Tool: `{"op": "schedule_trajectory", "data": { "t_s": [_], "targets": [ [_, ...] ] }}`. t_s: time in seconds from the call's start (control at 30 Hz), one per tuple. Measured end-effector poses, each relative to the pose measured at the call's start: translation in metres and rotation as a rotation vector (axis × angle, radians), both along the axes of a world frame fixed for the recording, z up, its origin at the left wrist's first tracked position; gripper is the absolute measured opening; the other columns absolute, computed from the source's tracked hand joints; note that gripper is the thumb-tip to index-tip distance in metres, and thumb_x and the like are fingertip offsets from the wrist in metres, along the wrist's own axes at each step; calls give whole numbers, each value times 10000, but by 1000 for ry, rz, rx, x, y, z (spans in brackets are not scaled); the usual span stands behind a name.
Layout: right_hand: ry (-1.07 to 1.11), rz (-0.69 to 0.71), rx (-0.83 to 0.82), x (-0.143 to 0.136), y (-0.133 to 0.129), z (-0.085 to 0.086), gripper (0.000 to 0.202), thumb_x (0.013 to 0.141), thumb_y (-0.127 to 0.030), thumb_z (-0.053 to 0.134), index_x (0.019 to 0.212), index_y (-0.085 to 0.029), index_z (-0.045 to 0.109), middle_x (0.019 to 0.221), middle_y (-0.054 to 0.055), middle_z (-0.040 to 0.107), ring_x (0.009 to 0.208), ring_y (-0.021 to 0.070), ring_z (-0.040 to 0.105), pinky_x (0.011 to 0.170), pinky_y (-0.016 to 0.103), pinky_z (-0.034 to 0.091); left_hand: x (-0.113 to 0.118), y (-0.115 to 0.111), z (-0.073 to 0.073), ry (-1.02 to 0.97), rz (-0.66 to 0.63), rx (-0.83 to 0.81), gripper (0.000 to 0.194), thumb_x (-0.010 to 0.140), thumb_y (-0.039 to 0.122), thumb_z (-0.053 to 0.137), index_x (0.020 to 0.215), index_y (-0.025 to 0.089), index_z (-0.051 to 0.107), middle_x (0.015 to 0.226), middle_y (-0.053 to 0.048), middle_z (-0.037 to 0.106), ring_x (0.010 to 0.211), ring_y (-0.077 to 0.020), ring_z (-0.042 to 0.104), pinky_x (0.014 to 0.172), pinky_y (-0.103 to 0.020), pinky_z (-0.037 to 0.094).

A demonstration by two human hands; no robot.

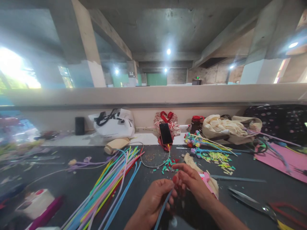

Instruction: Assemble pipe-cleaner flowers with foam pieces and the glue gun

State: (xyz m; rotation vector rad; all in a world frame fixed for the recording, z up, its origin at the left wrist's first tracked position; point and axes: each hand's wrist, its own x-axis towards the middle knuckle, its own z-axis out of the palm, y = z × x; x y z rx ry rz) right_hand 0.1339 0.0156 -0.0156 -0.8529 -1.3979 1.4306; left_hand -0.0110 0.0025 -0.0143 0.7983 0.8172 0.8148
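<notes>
My left hand [154, 199] is closed round a blue pipe cleaner [163, 207], whose free length hangs down toward the bottom edge. Close against it, my right hand [189, 180] has its fingers bent round a small red piece [174, 179] near the pipe cleaner's upper end. How the red piece meets the blue stem is hidden by the fingers. Left of the hands lies a bundle of coloured pipe cleaners [107, 188]. Small green cut pieces [166, 166] lie just beyond the fingertips.
Scissors [251, 203] lie at the right. Finished stems with small flowers [195, 142] and yellow cut pieces [219, 159] lie at back right. A phone [165, 133] leans at the back, its cable [153, 166] looping on the dark table. A white bag [115, 124] stands left.
</notes>
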Motion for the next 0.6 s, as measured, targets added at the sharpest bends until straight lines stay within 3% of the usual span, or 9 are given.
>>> {"op": "schedule_trajectory", "data": {
  "t_s": [0.1,0.27,0.33,0.4,0.47,0.53,0.6],
  "targets": [
    [-2,-76,-40,0,3,-2,308,785,-455,408,919,-195,506,616,-30,533,434,77,479,364,168,343,-4,3,2,-92,52,-57,169,648,258,596,610,101,546,445,28,509,312,-22,411,302,-111,272],
    [-108,-156,-23,-1,7,-5,302,738,-410,498,572,-160,463,444,-65,413,363,54,410,335,153,284,-9,4,7,-164,113,-105,140,653,222,592,601,101,543,474,26,521,325,-17,424,292,-101,264],
    [-119,-150,1,-2,5,-3,269,730,-388,511,595,-156,494,459,-61,434,371,52,405,336,150,285,-9,3,8,-174,119,-107,130,655,209,587,596,101,544,463,26,518,322,-19,424,291,-101,266],
    [-119,-84,29,-4,1,0,195,688,-345,567,756,-163,556,609,-32,538,443,64,462,350,147,312,-8,3,7,-180,125,-96,121,653,196,584,592,99,548,463,21,523,316,-16,417,293,-101,268],
    [-128,12,23,-5,-3,1,317,641,-296,615,931,-189,547,796,1,588,548,91,525,373,147,342,-8,3,5,-168,131,-67,134,656,196,579,574,94,548,458,11,526,316,-18,419,293,-103,265],
    [-172,65,-10,-6,-5,0,293,632,-275,618,902,-175,564,778,8,596,557,99,533,385,151,354,-8,4,3,-152,138,-44,160,668,216,570,566,96,548,439,10,516,311,-24,417,293,-108,266],
    [-214,62,-28,-5,-4,-3,169,643,-273,600,756,-148,582,616,-19,563,462,74,484,379,156,345,-10,5,3,-148,158,-37,159,676,227,567,580,101,553,430,16,511,315,-29,422,301,-110,279]
  ]
}}
